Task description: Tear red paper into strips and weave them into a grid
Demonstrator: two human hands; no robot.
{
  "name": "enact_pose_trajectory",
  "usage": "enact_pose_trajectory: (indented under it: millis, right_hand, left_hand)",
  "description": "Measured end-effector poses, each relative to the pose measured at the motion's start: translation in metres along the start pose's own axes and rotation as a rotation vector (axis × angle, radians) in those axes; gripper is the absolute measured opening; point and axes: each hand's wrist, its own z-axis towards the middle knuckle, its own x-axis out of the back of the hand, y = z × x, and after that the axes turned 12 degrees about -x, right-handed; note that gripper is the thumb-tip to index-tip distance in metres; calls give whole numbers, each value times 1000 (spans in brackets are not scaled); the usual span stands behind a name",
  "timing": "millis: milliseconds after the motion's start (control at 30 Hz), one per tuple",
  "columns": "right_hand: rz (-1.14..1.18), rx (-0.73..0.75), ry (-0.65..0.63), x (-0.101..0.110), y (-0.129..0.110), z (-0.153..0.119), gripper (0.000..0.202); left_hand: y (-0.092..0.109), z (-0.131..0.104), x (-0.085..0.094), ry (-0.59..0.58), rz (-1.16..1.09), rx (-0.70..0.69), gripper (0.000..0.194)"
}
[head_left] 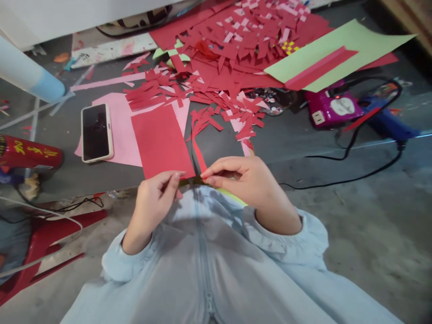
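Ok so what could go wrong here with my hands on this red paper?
The left hand pinches only the near edge of the red sheet, so it could crease or tear there. The right hand grips a thin red strip, which looks easy to snap. The black cable runs close by the right sleeve and might snag.

red sheet [161,141]: matt paper | phone [96,132]: glossy glass | floor [371,225]: rough concrete | sleeve [297,238]: soft cloth

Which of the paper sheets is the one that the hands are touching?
The red rectangular sheet, whose near edge the left hand pinches. The pink sheet and green sheet lie farther away, untouched.
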Motion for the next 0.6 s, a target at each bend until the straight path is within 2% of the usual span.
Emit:
enact_pose_trajectory:
  millis: [100, 233, 400, 600]
  right_hand:
    - [-7, 4, -78, -1, -7, -7, 6]
    - [-21, -64, -255, 0, -14, -12, 7]
    - [-105, -76, -491, -2, -9, -12, 11]
    - [-156, -39, -635, -7, 0, -9, 9]
  left_hand:
    - [1, 4, -11, -131, -280, 83, 58]
    - [-1, 10, -18, -144, -527, 178, 64]
    - [-1, 15, -14, -79, -544, 166, 53]
    - [-5, 16, -9, -6, -501, 133, 35]
